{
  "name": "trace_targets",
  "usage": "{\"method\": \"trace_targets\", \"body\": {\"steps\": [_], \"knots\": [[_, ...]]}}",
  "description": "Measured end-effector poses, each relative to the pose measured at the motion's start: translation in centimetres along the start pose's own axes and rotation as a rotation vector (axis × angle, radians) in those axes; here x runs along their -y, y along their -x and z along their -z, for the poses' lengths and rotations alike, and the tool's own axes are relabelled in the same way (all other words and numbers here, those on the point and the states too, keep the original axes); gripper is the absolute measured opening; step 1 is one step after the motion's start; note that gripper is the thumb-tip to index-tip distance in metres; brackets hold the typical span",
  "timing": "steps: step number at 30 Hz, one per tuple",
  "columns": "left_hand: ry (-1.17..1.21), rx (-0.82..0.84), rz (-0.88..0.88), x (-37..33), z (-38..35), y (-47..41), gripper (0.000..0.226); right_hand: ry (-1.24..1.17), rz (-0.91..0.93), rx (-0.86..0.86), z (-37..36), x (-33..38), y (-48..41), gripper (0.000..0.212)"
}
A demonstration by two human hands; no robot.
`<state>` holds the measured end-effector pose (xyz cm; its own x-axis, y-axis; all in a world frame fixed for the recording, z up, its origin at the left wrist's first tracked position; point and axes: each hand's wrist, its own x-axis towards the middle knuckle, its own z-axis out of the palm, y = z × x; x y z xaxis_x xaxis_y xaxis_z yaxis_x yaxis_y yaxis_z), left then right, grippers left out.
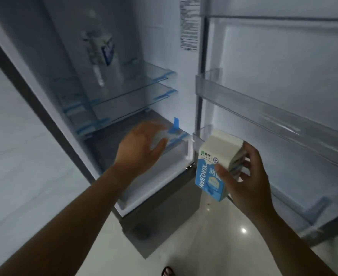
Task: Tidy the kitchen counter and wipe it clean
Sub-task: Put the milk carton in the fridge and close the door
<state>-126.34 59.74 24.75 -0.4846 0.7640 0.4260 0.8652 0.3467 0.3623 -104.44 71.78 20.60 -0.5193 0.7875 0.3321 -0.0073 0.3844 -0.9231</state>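
The right hand (249,176), at the right of centre in the frame, clasps a blue-and-white gable-topped cardboard milk carton (215,166), thumb across the printed front and fingers wrapped round the far side. The carton tilts, its long axis running from the gabled top at upper right down to the base at lower left. It hangs in the air above the pale glossy floor tile (204,236), just in front of the clear plastic door bin (263,108) on the open white refrigerator door (293,66) in the right half. The left hand (142,148) is spread and holds nothing; it reaches toward the white bottom drawer (170,172) at the centre.

The door bin lies up and right of the carton, so the right hand looks better placed to set it there. That bin looks bare, as do the glass shelves (132,88) at centre left. A second, blurred carton (100,48) stands higher in the compartment, upper left.
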Motion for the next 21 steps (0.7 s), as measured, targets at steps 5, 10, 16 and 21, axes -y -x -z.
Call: {"method": "trace_targets", "body": {"steps": [5, 10, 16, 21], "knots": [[-0.118, -0.097, 0.158, 6.6, 3.2, -1.5, 0.031, -0.051, 0.048, 0.123, -7.1, 0.3, -5.6, 0.062], [-0.129, -0.204, 0.233, 11.1, 3.7, -5.5, 0.034, -0.084, 0.126, 0.2, -14.7, 1.4, -12.7, 0.063], [-0.126, -0.328, 0.4, 15.0, 3.6, -10.7, 0.037, -0.104, 0.2, 0.208, -20.4, 3.3, -21.3, 0.058], [-0.081, -0.314, 0.463, 17.5, 2.4, -13.1, 0.038, -0.143, 0.253, 0.203, -22.7, 4.5, -26.9, 0.054]]}}
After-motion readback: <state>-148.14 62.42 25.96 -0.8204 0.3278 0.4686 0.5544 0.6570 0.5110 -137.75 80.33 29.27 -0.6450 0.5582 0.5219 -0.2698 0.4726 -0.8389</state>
